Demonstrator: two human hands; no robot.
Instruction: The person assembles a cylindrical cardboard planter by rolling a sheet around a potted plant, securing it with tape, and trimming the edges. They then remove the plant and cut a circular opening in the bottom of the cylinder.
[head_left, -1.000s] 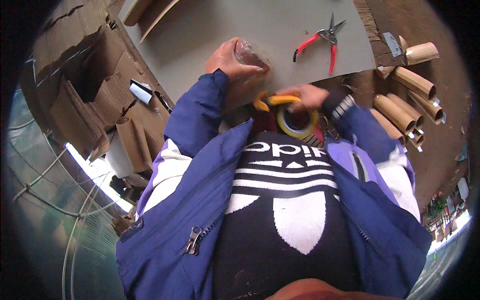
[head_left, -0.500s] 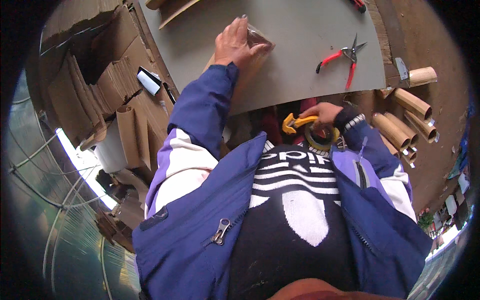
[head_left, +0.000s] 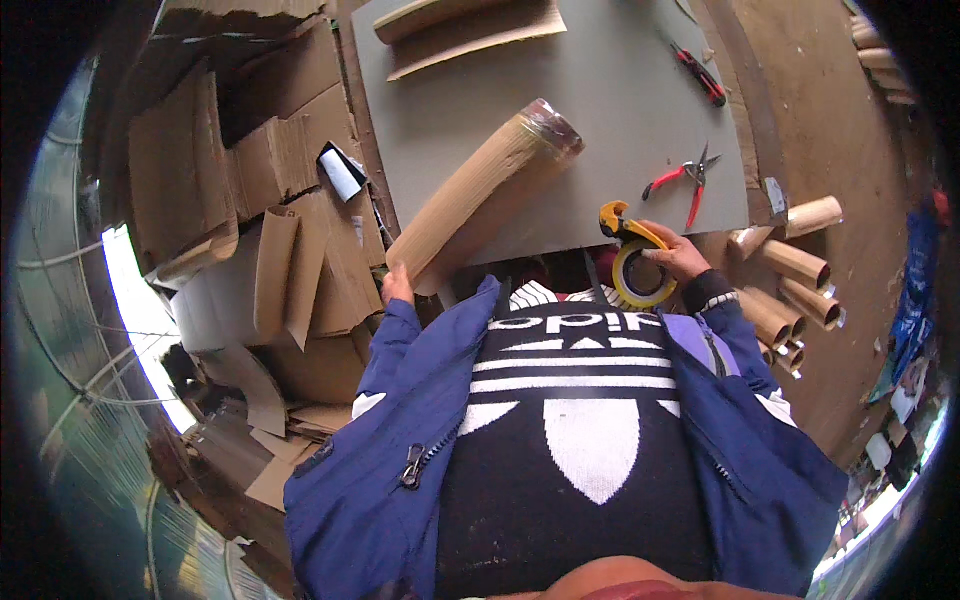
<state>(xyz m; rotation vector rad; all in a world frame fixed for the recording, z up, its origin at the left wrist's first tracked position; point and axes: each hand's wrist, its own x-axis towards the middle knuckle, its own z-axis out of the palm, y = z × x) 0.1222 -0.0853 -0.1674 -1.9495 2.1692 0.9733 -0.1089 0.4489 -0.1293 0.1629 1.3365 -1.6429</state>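
A rolled cardboard tube [head_left: 470,190] lies slantwise on the grey tabletop [head_left: 620,110], its far end wrapped in shiny clear tape [head_left: 553,127]. My left hand [head_left: 398,286] is closed on the tube's near end, at the table's left front corner; part of its fingers is hidden. In my right hand [head_left: 682,257] is a yellow tape dispenser [head_left: 640,232] with a tape roll [head_left: 640,280] on it, held at the table's front edge close to my body.
Red-handled pruning shears [head_left: 690,182] and a red-and-black utility knife [head_left: 698,75] lie on the table's right side. A curved cardboard sheet [head_left: 480,40] rests at the back. Several finished tubes [head_left: 795,262] are right of the table; stacked cardboard [head_left: 290,150] stands left.
My left hand has moved from the tube's taped far end to its near end, uncovering the tube. My right hand has raised the tape dispenser slightly toward the table edge.
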